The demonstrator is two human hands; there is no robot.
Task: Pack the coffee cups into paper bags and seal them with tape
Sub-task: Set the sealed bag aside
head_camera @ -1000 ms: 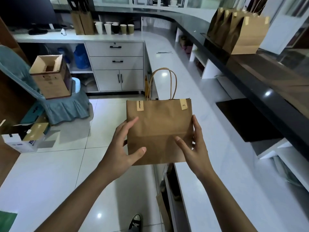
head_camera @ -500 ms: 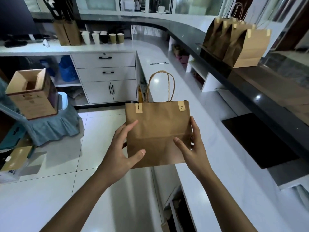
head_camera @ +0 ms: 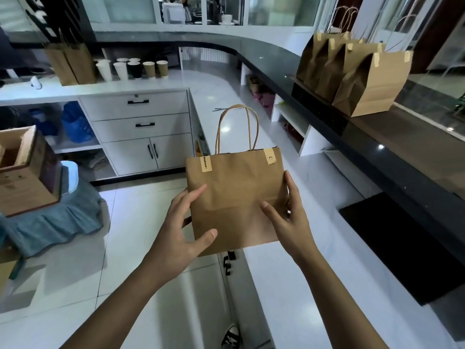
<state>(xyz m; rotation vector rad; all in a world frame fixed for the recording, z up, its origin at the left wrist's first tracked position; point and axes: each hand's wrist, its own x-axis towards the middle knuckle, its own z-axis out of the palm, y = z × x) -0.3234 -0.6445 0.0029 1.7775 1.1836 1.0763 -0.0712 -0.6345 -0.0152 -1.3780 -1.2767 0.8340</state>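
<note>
Gripping the taped bag (head_camera: 234, 197) upright between both hands, left hand (head_camera: 183, 227) and right hand (head_camera: 289, 217) are pinching its sides (thumbs in front), sealed bags (head_camera: 357, 71) waiting up-right.

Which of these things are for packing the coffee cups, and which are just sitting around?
For the job:
- held paper bag, taped at the top, gripped by left hand and right hand
- paper cups on the back counter
- taped bags on the dark counter
- empty bags beside the cups

Just lying about:
- cardboard box
- black mat
- blue cloth
</note>
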